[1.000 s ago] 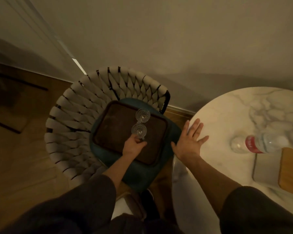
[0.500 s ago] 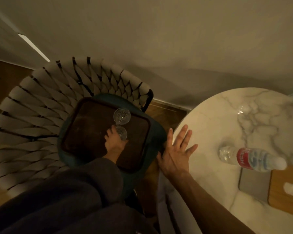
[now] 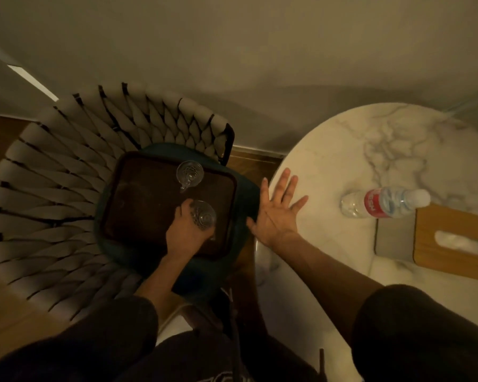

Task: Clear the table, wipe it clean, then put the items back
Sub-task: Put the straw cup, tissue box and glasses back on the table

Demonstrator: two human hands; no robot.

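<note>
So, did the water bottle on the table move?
No. The bottle sits in the same spot by the corner of the grey mat on the table; only the camera view shifted.

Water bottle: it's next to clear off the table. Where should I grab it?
Wrap the water bottle round its red-labelled middle, coming from above: it seems to lie on its side, cap toward the wooden box, leaving its round body open.

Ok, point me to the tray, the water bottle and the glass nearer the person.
tray [image 3: 144,210]: head view, bare dark base, left part.
water bottle [image 3: 377,204]: head view, on its red label.
near glass [image 3: 204,216]: head view, on its bowl, seen from above.
</note>
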